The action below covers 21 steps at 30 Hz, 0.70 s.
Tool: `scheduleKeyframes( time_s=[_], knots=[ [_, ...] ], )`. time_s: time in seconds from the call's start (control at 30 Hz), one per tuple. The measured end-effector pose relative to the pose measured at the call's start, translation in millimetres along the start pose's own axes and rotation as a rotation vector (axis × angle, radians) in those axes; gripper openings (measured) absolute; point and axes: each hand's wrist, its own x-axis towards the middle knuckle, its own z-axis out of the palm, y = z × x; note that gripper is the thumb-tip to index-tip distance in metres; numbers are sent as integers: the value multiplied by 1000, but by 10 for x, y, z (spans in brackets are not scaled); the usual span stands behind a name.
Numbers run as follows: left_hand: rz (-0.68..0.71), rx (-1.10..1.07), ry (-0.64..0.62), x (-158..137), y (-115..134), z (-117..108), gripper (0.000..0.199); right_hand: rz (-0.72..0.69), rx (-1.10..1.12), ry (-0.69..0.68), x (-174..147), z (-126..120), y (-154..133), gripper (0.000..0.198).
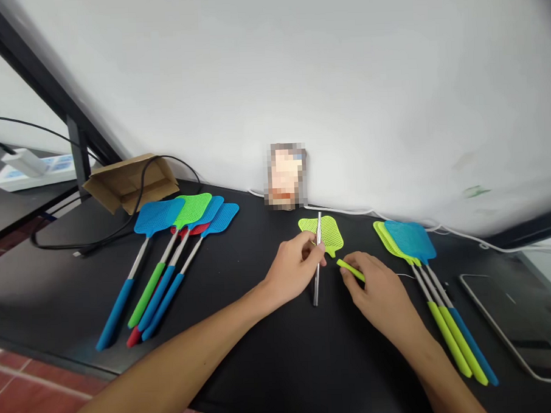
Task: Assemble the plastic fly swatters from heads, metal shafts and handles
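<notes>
My left hand (298, 263) is closed around a silver metal rod (316, 284), which stands nearly lengthwise in the middle of the view. Behind the rod lies a yellow-green perforated fly swatter head (331, 233) with a short stub at its lower end. My right hand (379, 287) is closed on a yellow-green handle grip (351, 269), its far end pointing toward that stub. The rod is apart from both the stub and the grip. Part of the grip is hidden under my right fingers.
Several fly swatters (158, 288) in blue, green and red lie at the left. Three more swatters (447, 321), yellow-green and blue, are at the right beside a tablet (518, 324). An open cardboard box (131, 182), a black cable (99, 246) and a blurred upright device (286, 175) stand near the wall.
</notes>
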Motion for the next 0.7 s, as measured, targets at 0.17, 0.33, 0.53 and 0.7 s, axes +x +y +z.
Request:
scheduleKeyframes(
  time_s=[0.17, 0.33, 0.53, 0.7],
  knots=[
    [32, 76, -21, 11, -30, 10, 23, -32, -42, 19, 9, 1, 11, 6],
    [-30, -302, 111, 100, -9, -30, 24, -41, 23, 25, -2, -13, -9, 10],
    [-49, -644, 417, 199, 33, -188, 20, -114, -109, -73, -47, -65, -54, 12],
    [-109, -783, 373, 185, 38, -151, 16, -104, 124, 1, -67, -92, -160, 10]
  ],
)
